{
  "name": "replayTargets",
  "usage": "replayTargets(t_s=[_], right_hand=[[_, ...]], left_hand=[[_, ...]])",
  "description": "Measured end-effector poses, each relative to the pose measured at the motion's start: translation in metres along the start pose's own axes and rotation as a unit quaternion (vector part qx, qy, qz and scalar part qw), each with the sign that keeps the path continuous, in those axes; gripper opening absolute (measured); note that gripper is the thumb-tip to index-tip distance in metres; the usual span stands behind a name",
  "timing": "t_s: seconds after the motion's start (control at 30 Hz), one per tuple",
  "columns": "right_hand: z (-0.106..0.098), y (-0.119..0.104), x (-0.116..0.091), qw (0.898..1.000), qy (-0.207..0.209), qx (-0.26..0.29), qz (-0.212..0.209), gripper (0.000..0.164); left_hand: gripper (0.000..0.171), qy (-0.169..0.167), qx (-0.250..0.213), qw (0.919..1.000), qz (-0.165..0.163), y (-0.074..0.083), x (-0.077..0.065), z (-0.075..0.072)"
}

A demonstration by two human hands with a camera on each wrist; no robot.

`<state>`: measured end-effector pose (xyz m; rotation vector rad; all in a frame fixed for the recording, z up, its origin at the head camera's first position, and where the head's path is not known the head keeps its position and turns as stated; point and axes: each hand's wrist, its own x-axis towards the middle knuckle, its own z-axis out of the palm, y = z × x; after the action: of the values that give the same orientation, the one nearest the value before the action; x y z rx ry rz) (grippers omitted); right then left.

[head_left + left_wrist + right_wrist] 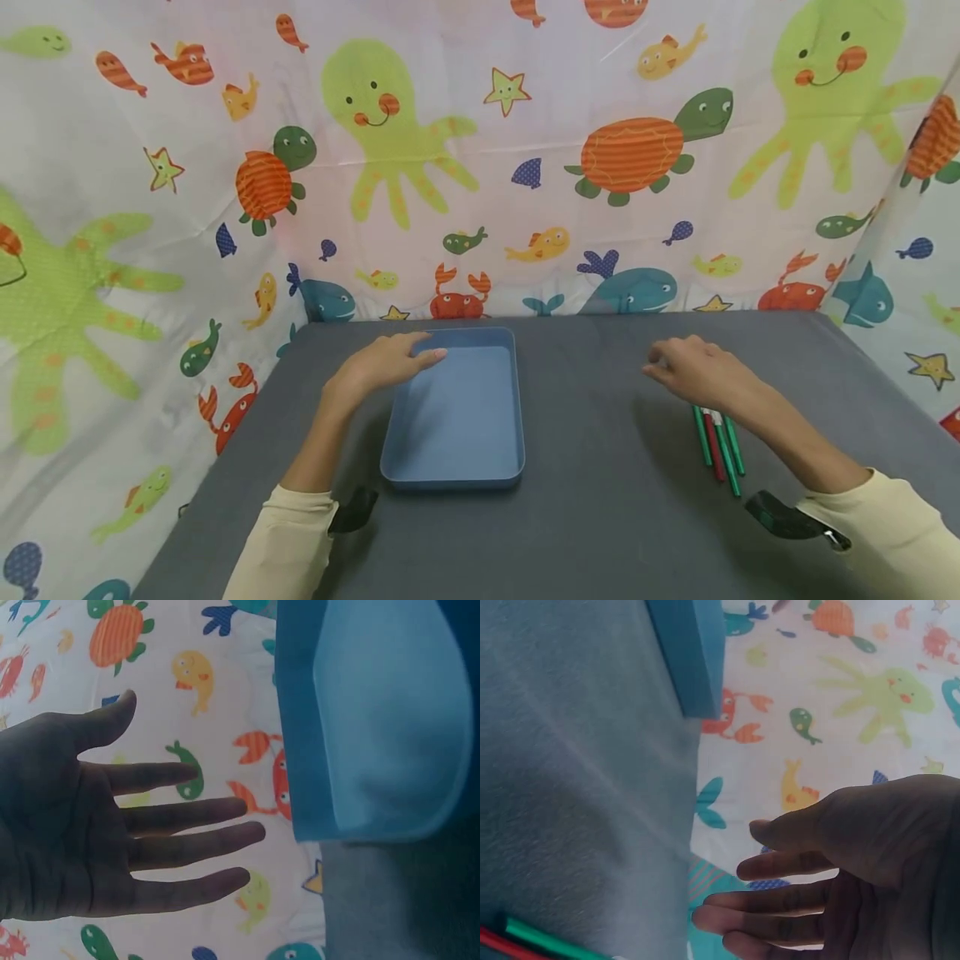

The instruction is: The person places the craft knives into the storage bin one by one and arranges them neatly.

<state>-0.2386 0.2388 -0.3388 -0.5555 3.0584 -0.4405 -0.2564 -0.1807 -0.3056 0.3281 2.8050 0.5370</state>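
Observation:
My left hand (386,360) hovers by the left rim of a blue rectangular tray (457,417), overlapping its far left corner in the head view. Its fingers are straight and spread with nothing in them, as the left wrist view shows. Off to the right, my right hand (697,371) is raised above the table, fingers loosely bent and holding nothing. Just below it lie several slim pen-like sticks, green (729,458) and red (714,450), side by side with whitish far ends. The right hand and forearm hide part of them. Nothing lies inside the tray.
A dark grey table (585,467) carries the tray left of its middle. White curtains (465,108) printed with sea animals stand along the back and both sides. Dark straps with small devices (787,517) sit at both sleeve cuffs.

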Motion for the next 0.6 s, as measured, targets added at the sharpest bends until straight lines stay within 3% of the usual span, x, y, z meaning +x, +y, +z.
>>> replayTargets(t_s=[0.27,0.47,0.6], right_hand=[[0.008,0.013,-0.007,0.997,-0.056,-0.013,0.049,0.024],[0.014,0.025,-0.011,0.992,-0.087,-0.011,0.093,0.034],[0.015,0.031,-0.013,0.987,-0.101,-0.025,0.118,0.028]], left_hand=[[0.075,-0.002,0.001,0.9996,-0.029,-0.015,-0.004,0.003],[0.081,-0.031,-0.001,0.9961,-0.083,-0.017,-0.006,0.007],[0.084,-0.037,0.0,0.9922,-0.119,-0.019,-0.005,0.008]])
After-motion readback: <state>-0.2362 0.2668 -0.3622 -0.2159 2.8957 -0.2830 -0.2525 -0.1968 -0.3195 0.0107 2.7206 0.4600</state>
